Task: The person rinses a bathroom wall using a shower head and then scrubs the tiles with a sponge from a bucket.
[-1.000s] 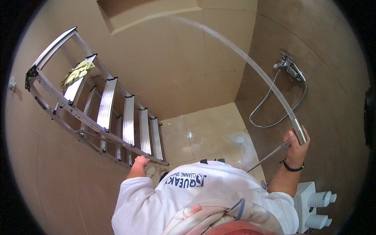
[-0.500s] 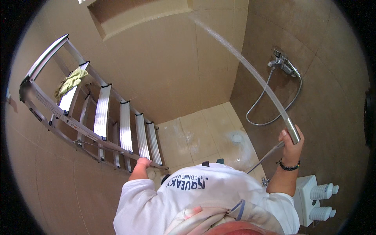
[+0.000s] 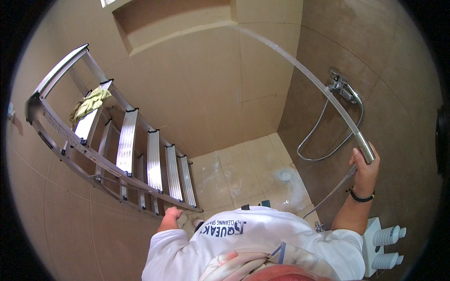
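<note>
My right hand (image 3: pixel 365 166) is wrapped round a silver hand shower (image 3: pixel 365 147), raised at the right. A thick water jet (image 3: pixel 300 65) arcs from it up and left to the ledge of a wall niche (image 3: pixel 183 29). The hand shower's hose (image 3: pixel 330 193) runs down from my grip behind my body. My left hand (image 3: pixel 173 213) is low beside the foot of an aluminium stepladder (image 3: pixel 154 161), close to its lower side rail. Its fingers are partly hidden, and I cannot tell if they touch the rail. A yellow-green cloth (image 3: pixel 91 104) lies over an upper step.
A chrome mixer tap (image 3: pixel 342 86) with a looping hose is fixed to the brown right wall. White bottles (image 3: pixel 389 235) stand on a white unit (image 3: pixel 371 246) at the lower right. The tiled floor (image 3: pixel 239 168) has whitish wet patches.
My right hand has moved right and slightly up with the hand shower relative to my body. The jet now lands along the niche ledge. My left hand has drawn back a little from the ladder rail.
</note>
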The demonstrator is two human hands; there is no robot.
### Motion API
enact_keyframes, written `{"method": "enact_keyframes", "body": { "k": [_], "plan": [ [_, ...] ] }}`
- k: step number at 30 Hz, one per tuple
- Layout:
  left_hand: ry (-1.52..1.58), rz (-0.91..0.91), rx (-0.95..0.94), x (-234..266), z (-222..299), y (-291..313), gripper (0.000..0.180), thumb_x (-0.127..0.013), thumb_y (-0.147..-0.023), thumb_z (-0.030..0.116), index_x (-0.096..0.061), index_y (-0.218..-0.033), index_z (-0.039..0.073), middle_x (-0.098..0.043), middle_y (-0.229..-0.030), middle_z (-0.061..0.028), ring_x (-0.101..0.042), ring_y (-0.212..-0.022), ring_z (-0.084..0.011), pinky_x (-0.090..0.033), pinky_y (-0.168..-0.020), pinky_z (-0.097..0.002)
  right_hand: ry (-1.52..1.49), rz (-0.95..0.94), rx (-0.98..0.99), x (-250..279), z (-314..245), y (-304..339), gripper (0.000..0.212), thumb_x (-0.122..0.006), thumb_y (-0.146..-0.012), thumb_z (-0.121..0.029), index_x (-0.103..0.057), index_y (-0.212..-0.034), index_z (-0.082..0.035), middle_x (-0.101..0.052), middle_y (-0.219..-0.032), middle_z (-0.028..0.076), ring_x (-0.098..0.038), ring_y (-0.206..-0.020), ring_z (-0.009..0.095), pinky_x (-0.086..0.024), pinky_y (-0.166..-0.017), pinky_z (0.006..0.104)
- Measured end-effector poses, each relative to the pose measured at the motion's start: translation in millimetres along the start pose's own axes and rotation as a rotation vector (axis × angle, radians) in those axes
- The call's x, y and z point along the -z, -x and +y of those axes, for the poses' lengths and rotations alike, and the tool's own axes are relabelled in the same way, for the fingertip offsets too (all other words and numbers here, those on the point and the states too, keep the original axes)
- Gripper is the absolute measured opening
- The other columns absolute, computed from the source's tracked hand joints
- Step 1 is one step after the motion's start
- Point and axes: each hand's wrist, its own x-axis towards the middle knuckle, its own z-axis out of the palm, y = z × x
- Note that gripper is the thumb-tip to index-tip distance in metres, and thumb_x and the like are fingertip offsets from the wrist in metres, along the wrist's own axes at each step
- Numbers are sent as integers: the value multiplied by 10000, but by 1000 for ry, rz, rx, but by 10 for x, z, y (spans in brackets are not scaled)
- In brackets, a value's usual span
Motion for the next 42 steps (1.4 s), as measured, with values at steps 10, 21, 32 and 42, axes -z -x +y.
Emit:
{"method": "enact_keyframes", "body": {
  "k": [10,21,32,42],
  "plan": [
    [-11,-21,-56,70,59,-205,503,-456,-701,400,-477,-1091,83,-438,-1141,-134,-407,-1058,-274,-323,-890,-343,-247,-189,-22,-351,-94,48,130,-587,-666,-105,-504,-709,-15,-479,-601,8,-445,-506,69,-354,-460,193],
    [39,12,-15,-176,-176,-416,522,-479,-704,405,-447,-1121,92,-422,-1158,-134,-397,-1071,-275,-313,-901,-344,-366,-382,-10,-765,-121,103,108,-589,-666,-46,-507,-726,-9,-492,-608,11,-455,-530,69,-368,-480,191],
    [-155,-24,-44,-184,-391,-436,336,-366,-799,334,-477,-1098,226,-338,-1235,-99,-369,-1104,-260,-315,-907,-309,-350,-372,-49,-815,-34,25,175,-586,-693,-150,-515,-756,-3,-481,-596,8,-443,-510,72,-357,-456,196],
    [-51,13,-85,-325,-367,-436,527,-464,-731,400,-408,-1159,97,-392,-1188,-126,-345,-1111,-258,-280,-921,-327,-159,-486,-234,-1018,353,-14,86,-568,-691,-74,-496,-686,-27,-454,-547,-18,-409,-460,52,-330,-414,192]
  ]
}}
